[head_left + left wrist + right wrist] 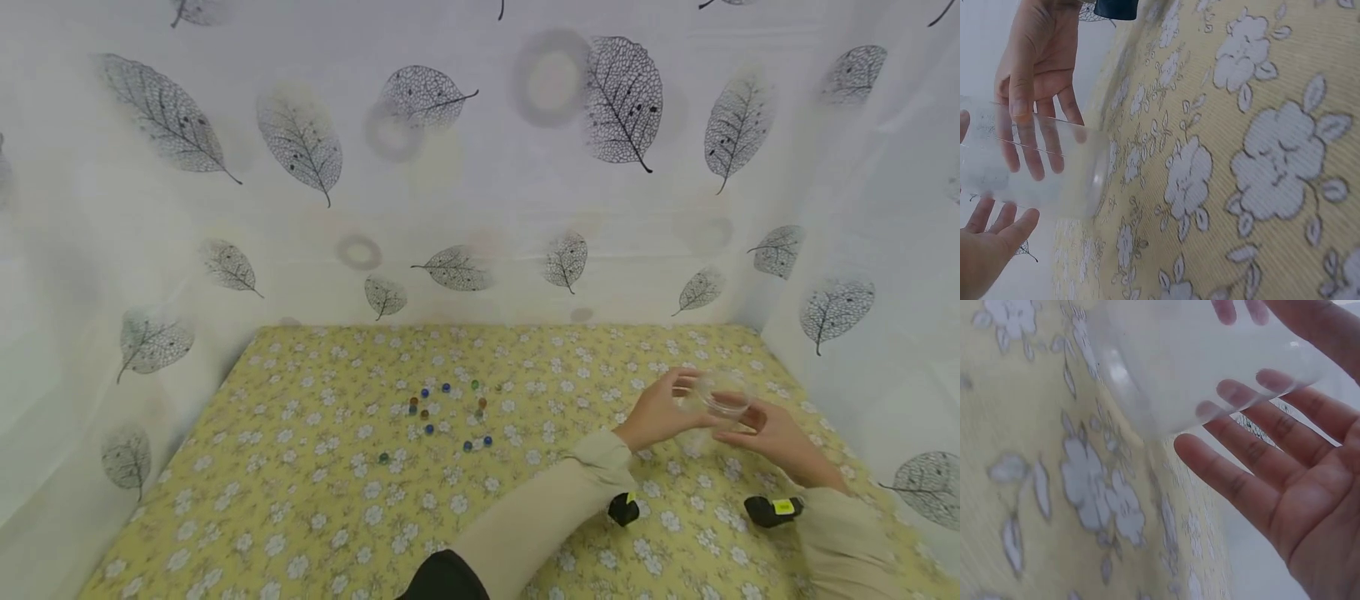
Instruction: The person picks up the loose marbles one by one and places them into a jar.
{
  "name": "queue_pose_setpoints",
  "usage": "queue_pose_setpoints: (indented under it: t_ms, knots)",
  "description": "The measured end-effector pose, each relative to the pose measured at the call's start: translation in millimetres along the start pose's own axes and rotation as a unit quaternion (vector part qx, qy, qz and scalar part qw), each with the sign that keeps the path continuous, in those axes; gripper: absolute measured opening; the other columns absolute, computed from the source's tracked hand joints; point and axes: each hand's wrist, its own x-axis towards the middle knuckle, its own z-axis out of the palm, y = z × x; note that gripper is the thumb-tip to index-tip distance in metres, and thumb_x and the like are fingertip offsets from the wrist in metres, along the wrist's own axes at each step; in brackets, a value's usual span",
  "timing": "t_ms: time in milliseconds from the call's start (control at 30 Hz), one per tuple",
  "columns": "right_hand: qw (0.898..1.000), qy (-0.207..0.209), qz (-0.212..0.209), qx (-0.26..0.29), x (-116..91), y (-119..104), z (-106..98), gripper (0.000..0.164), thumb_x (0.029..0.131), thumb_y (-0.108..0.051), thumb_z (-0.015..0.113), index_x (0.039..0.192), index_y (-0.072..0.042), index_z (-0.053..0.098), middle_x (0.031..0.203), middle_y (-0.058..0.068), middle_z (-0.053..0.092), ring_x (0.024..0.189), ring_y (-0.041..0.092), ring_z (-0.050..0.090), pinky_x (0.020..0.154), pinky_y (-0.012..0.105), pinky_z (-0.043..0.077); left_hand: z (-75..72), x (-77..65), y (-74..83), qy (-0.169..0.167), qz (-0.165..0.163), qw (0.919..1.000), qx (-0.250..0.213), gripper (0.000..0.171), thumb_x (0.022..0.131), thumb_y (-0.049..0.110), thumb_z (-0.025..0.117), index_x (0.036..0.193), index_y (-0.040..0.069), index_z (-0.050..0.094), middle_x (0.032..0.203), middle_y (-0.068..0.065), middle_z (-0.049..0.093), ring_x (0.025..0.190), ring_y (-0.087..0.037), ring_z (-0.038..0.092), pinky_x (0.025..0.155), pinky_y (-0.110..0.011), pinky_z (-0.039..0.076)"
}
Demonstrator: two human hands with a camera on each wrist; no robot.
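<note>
Toward the right of the tablecloth, a clear, see-through jar is between my two hands, its rounded base close to the cloth. Whether the base touches the cloth, I cannot tell. My left hand holds the jar's left side, its fingers at the far side and the thumb nearer. On the opposite side my right hand has its fingers behind the clear wall and its thumb in front, as the left wrist view shows. Through the wall of the jar, fingertips of the right hand are visible.
Several glass marbles, among them a blue marble, a green marble and a dark green marble, lie scattered left of my hands on the flowered yellow cloth. A leaf-printed white curtain surrounds the back and sides.
</note>
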Motion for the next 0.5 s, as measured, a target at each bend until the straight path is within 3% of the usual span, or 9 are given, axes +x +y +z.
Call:
queue_pose_setpoints:
  t_ms: [200, 367, 500]
  knots:
    - [1.000, -0.004, -0.005, -0.023, 11.1, -11.5, 13.4, 0.059, 0.088, -0.014, 0.066, 0.140, -0.002, 0.040, 0.120, -0.039, 0.041, 0.104, -0.025, 0.041, 0.075, 0.017, 0.051, -15.3, -10.9, -5.6, 0.006, -0.016, 0.9995, -0.027, 0.061, 0.081, 0.024, 0.075, 0.133, 0.029, 0.044, 0.132, 0.005, 0.051, 0.121, -0.015, 0.052, 0.088, -0.021, 0.049]
    - [1.000, -0.001, -0.020, -0.011, 20.0, -21.0, 26.6, 0.058, 0.087, -0.014, 0.067, 0.137, -0.002, 0.043, 0.122, -0.035, 0.042, 0.106, -0.024, 0.041, 0.076, 0.018, 0.052, -32.0, -19.0, -5.5, 0.015, -0.015, 0.9995, -0.021, 0.063, 0.080, 0.022, 0.075, 0.134, 0.025, 0.043, 0.132, 0.000, 0.051, 0.121, -0.020, 0.053, 0.087, -0.020, 0.050]
    - [0.999, -0.005, -0.033, -0.006, 27.6, -27.5, 39.7, 0.057, 0.086, -0.015, 0.068, 0.136, -0.001, 0.044, 0.129, -0.017, 0.048, 0.106, -0.023, 0.042, 0.078, 0.019, 0.053, -45.8, -28.6, -5.2, 0.021, -0.028, 0.9988, -0.033, 0.064, 0.080, 0.021, 0.075, 0.135, 0.026, 0.043, 0.132, -0.003, 0.051, 0.121, -0.021, 0.052, 0.087, -0.021, 0.050]
